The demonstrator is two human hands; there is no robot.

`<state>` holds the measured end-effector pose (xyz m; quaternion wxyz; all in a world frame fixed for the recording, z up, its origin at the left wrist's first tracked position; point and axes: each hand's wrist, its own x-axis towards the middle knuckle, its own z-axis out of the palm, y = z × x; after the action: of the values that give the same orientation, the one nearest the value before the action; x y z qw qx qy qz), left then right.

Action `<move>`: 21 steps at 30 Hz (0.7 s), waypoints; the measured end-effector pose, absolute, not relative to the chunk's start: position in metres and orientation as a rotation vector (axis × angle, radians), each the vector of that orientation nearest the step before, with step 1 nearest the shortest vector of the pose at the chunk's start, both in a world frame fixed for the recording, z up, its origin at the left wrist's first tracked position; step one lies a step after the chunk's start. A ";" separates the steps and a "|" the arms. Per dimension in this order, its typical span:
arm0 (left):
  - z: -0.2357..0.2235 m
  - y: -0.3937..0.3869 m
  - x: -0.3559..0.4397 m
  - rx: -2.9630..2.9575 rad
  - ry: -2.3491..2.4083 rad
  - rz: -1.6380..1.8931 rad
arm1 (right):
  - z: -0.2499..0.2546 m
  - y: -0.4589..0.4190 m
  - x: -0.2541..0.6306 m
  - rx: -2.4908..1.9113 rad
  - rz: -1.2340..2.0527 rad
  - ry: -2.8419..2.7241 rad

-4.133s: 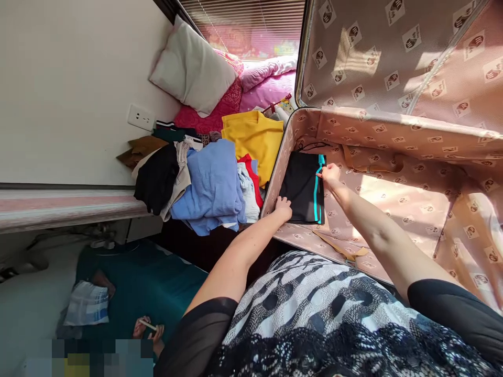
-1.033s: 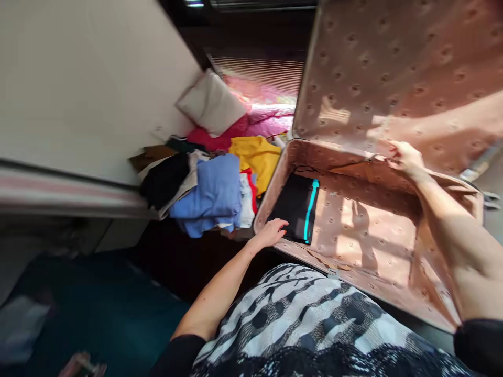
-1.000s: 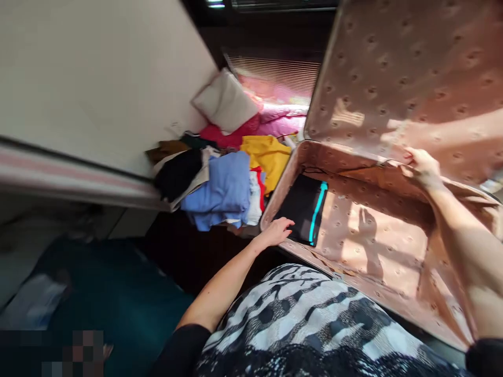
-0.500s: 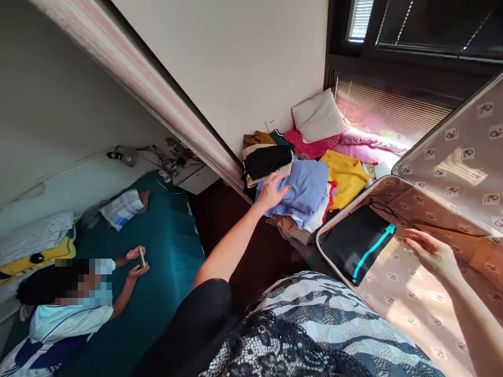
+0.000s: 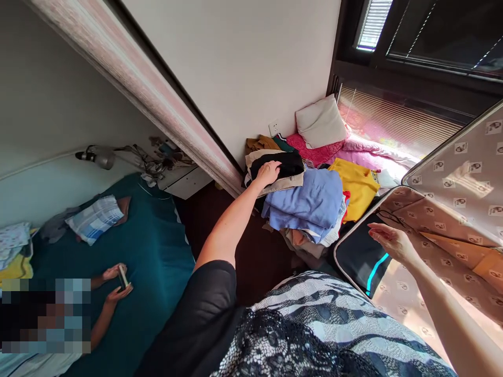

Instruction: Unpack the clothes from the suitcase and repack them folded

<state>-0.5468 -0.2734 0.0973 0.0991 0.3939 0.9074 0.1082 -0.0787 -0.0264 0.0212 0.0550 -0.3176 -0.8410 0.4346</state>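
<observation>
My left hand [image 5: 269, 174] rests on a folded black garment [image 5: 290, 163] at the top of a clothes pile, its fingers bent a little over the cloth and no firm hold visible. Beige cloth [image 5: 288, 183] shows under the black one. Right beside it lies a stack topped by a folded blue garment [image 5: 304, 201]. Over the open suitcase [image 5: 396, 303] hovers my right hand [image 5: 393, 243], fingers loosely stretched and nothing in them. Below that hand, a black folded item with a turquoise stripe [image 5: 356, 256] lies in the suitcase, partly hidden.
A yellow garment [image 5: 356, 186], a grey-white pillow [image 5: 321, 121] and pink bedding [image 5: 316, 146] lie toward the window. On the left, another person holds a phone [image 5: 123, 276] over a bed with a teal sheet [image 5: 157, 251]. A curtain [image 5: 157, 110] hangs between the two areas.
My left hand has moved from the blue garment to the black one behind it. My right hand has shifted left, over the striped black item. The view has turned slightly right.
</observation>
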 end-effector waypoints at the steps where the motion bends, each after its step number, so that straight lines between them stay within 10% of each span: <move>1: 0.098 -0.273 -0.550 1.166 2.678 0.349 | 0.021 -0.030 -0.082 -0.985 1.408 -2.523; 13: 0.091 -0.245 -0.541 1.187 2.597 0.504 | 0.025 -0.063 -0.101 -1.018 1.489 -2.461; 21: 0.132 -0.260 -0.595 0.486 2.092 1.850 | 0.030 -0.066 -0.081 -1.082 1.512 -2.365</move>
<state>-0.5950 -0.2600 0.1315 0.1529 0.1695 0.7294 0.6449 -0.0813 -0.0665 0.0304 0.0666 -0.3589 -0.7844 0.5015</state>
